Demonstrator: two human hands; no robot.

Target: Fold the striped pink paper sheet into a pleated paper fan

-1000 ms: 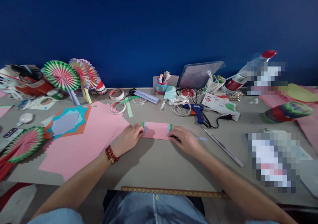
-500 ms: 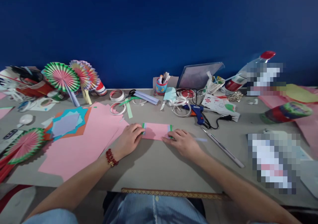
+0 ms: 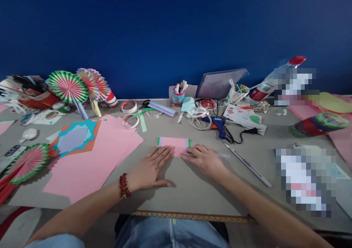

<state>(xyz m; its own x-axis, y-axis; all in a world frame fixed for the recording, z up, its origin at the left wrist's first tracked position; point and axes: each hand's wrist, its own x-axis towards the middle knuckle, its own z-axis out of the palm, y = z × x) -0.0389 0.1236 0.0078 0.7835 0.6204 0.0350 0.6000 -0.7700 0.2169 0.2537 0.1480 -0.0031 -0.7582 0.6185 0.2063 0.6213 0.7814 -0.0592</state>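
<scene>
A small pink paper rectangle, edged at both short ends with narrow lilac and green bands, lies on the grey table in front of me. My left hand is flat and open, its fingertips resting on the lower left part of the paper and its thumb stretched out on the table. With curled fingers, my right hand grips the paper's right edge, where a bit of green shows between thumb and forefinger. The paper's lower corners are hidden under my hands. A lilac strip lies just beyond my right hand.
A craft knife and blue glue gun lie to the right. Large pink sheets spread out left. Tape rolls, scissors and a pen cup stand behind. Pleated paper fans lean at back left.
My left hand has let go of the paper's left edge, flattened out and moved slightly right and down onto its lower part. My right hand has barely moved.
</scene>
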